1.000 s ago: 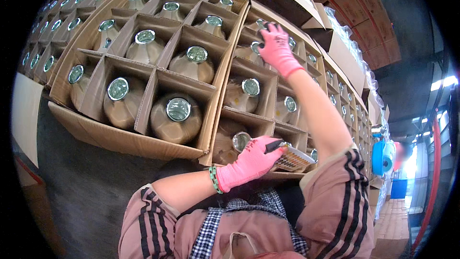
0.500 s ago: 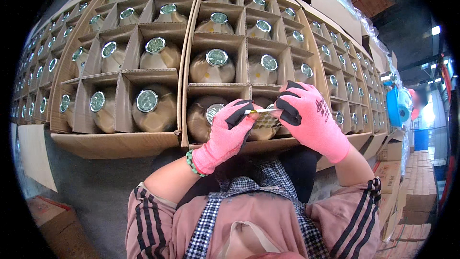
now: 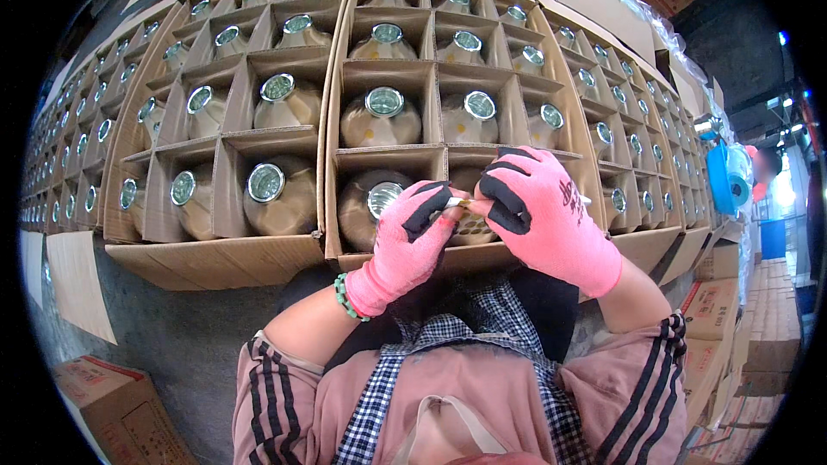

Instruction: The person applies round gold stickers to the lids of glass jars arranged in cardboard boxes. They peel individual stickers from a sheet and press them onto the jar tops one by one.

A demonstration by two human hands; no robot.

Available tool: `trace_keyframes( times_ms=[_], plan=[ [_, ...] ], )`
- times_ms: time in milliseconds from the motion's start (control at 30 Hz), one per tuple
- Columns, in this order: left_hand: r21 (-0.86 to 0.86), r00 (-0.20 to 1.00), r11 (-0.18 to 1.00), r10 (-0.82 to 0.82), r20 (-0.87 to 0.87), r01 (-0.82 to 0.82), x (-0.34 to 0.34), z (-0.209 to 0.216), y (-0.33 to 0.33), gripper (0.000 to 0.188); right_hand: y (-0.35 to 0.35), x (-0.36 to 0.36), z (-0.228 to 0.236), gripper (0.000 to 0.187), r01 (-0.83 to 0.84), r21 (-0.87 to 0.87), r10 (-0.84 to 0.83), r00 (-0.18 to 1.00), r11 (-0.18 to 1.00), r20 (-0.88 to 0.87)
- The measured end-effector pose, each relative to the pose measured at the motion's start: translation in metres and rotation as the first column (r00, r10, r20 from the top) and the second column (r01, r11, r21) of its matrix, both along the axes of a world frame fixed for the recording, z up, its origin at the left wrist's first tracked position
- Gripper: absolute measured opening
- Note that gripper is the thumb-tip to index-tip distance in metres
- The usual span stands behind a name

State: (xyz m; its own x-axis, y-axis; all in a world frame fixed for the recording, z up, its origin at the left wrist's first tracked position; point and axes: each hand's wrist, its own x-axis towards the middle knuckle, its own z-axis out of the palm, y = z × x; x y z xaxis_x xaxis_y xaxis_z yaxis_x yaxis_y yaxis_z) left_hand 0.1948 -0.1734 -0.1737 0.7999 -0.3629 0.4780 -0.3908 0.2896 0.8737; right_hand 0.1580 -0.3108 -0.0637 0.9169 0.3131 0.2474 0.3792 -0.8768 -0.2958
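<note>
Gloved hands (image 3: 407,245) (image 3: 551,220) hold a dotted sheet (image 3: 475,226) — partly hidden.

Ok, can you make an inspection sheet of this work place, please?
Surface: grey floor in front of open brown cardboard boxes with dividers.
Job's things: thin, pale, dotted sheet, partly hidden; round glass vessels with shiny rims in box compartments.
Clutter: brown cardboard carton at lower left; clear crumpled plastic beyond the boxes.
Grippers: left hand, in a pink-and-black glove, holds the sheet; right hand, gloved alike, is at its edge, pinch unclear.
Cables: nothing seen.
Surroundings: brown cartons and a bright blue object at right.
</note>
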Motion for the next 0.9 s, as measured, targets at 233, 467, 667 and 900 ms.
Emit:
trace_keyframes(
  times_ms=[233, 467, 667, 900],
  plan=[
    [0.001, 0.999, 1.000, 0.012, 0.038, -0.012, 0.003, 0.000, 0.006, 0.013, 0.010, 0.001, 0.007, 0.014, -0.008, 0.012, 0.008, 0.999, 1.000, -0.042],
    [-0.039, 0.994, 0.999, 0.027, 0.110, -0.023, 0.006, 0.001, 0.008, 0.014, 0.014, 0.005, 0.006, 0.016, -0.019, -0.043, 0.021, 0.999, 0.999, 0.036],
    [-0.056, 0.995, 0.998, 0.011, 0.099, -0.006, 0.006, 0.002, 0.009, 0.014, 0.014, 0.003, 0.009, 0.015, -0.011, -0.019, 0.010, 0.999, 1.000, -0.032],
    [-0.051, 0.994, 0.999, 0.001, 0.107, 0.004, 0.002, 0.003, 0.010, 0.014, 0.015, -0.003, 0.012, 0.020, 0.032, 0.006, -0.031, 0.997, 0.999, -0.071]
  ],
)
